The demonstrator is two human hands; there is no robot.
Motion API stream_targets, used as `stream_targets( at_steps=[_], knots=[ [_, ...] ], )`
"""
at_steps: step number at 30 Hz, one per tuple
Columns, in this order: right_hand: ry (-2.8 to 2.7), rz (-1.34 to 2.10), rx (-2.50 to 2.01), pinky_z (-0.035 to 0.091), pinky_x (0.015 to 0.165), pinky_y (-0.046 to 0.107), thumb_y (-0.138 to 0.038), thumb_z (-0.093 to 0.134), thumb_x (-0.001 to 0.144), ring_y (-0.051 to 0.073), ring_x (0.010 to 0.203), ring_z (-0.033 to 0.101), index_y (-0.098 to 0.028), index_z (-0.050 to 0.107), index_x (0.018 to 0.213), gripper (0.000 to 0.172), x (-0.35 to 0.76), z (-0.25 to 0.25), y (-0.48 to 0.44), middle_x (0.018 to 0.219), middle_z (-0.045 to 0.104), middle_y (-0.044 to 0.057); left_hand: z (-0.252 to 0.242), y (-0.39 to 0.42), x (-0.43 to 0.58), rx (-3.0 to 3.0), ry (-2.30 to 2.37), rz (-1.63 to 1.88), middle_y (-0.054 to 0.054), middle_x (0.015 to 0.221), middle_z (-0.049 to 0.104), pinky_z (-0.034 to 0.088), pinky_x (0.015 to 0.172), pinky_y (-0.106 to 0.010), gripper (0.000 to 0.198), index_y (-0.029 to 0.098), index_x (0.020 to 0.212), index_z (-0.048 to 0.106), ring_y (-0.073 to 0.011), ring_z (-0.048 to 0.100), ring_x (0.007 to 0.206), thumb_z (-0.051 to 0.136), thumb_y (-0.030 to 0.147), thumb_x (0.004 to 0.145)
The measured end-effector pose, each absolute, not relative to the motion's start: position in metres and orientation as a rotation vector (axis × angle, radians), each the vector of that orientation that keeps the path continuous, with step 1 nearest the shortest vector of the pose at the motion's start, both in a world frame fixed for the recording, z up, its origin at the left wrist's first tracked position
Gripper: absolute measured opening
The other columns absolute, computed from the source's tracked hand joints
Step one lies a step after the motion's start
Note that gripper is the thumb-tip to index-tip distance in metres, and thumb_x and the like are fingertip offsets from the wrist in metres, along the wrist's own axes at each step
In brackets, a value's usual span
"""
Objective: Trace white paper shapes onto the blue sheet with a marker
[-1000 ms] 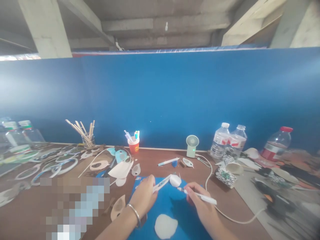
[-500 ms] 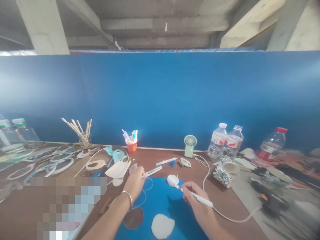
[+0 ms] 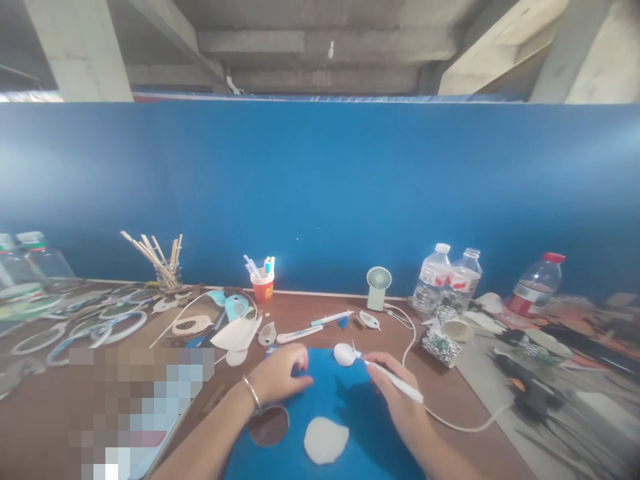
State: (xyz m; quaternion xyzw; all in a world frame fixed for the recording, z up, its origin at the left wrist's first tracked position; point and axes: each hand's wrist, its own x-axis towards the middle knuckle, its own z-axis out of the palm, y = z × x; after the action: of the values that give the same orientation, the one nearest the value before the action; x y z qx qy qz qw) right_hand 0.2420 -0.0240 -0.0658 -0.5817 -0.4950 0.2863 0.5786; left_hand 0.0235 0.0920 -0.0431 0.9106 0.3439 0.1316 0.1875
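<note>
My left hand (image 3: 281, 377) rests with curled fingers on the far left edge of a blue sheet (image 3: 345, 407) and holds it down. My right hand (image 3: 397, 397) grips a white corded pen-like tool (image 3: 395, 381). Its tip touches a small white oval piece (image 3: 344, 353) at the sheet's far edge. A white cutter (image 3: 300, 333) lies on the brown table just beyond my left hand. A larger white round piece (image 3: 326, 440) lies on the sheet near me, and a brown round opening (image 3: 269, 425) shows at the sheet's left.
A red cup of pens (image 3: 263, 288), a jar of wooden sticks (image 3: 167, 273), a small green fan (image 3: 379, 288) and water bottles (image 3: 445, 279) stand along the blue back wall. Rings and cut-out shapes (image 3: 125, 320) crowd the left; a patterned box (image 3: 439, 343) sits right. The tool's cord (image 3: 450, 423) trails right.
My left hand has put the white cutter down on the table and come back onto the blue sheet. My right hand keeps the tool at the white oval piece.
</note>
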Motion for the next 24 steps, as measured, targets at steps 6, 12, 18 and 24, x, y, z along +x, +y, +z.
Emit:
stream_targets(
  at_steps=[6, 12, 18, 24],
  knots=[
    [-1.03, 0.705, -1.303, 0.039, 0.049, 0.024, -0.043, 0.051, 0.077, 0.015, 0.055, 0.049, -0.016, 0.06, 0.084, 0.029, 0.245, -0.072, -0.018, 0.061, 0.055, 0.001, -0.038, 0.065, 0.031, 2.568, 0.488, 0.02, 0.004, 0.086, 0.049, 0.032, 0.082, -0.028, 0.052, 0.022, 0.08, 0.043, -0.0174, 0.046, 0.084, 0.075, 0.039, 0.042],
    [-0.991, 0.726, -1.29, 0.04, 0.049, 0.023, -0.042, 0.052, 0.077, 0.015, 0.056, 0.049, -0.016, 0.06, 0.082, 0.027, 0.246, -0.072, -0.019, 0.061, 0.054, 0.001, -0.047, 0.055, 0.043, 2.486, 0.731, 0.248, 0.003, 0.083, 0.047, 0.034, 0.063, -0.024, 0.043, 0.022, 0.079, 0.042, -0.0145, 0.044, 0.073, 0.071, 0.039, 0.052],
    [-0.939, 0.743, -1.272, 0.046, 0.053, 0.027, -0.045, 0.042, 0.083, 0.018, 0.063, 0.057, -0.018, 0.052, 0.102, 0.035, 0.245, -0.07, -0.017, 0.08, 0.063, 0.007, -0.048, 0.046, 0.053, 2.451, 0.861, 0.509, -0.001, 0.089, 0.044, 0.035, 0.066, -0.025, 0.027, 0.021, 0.079, 0.035, -0.0142, 0.043, 0.075, 0.058, 0.023, 0.065],
    [-1.297, 0.659, -1.276, 0.048, 0.071, 0.033, -0.032, 0.056, 0.076, 0.022, 0.089, 0.058, -0.021, 0.049, 0.097, 0.025, 0.24, -0.07, -0.02, 0.101, 0.06, 0.008, -0.042, 0.04, 0.054, 2.42, 0.759, 0.823, -0.004, 0.099, 0.044, 0.035, 0.079, -0.027, 0.024, 0.021, 0.078, 0.031, -0.0165, 0.044, 0.09, 0.05, 0.011, 0.068]
  ],
)
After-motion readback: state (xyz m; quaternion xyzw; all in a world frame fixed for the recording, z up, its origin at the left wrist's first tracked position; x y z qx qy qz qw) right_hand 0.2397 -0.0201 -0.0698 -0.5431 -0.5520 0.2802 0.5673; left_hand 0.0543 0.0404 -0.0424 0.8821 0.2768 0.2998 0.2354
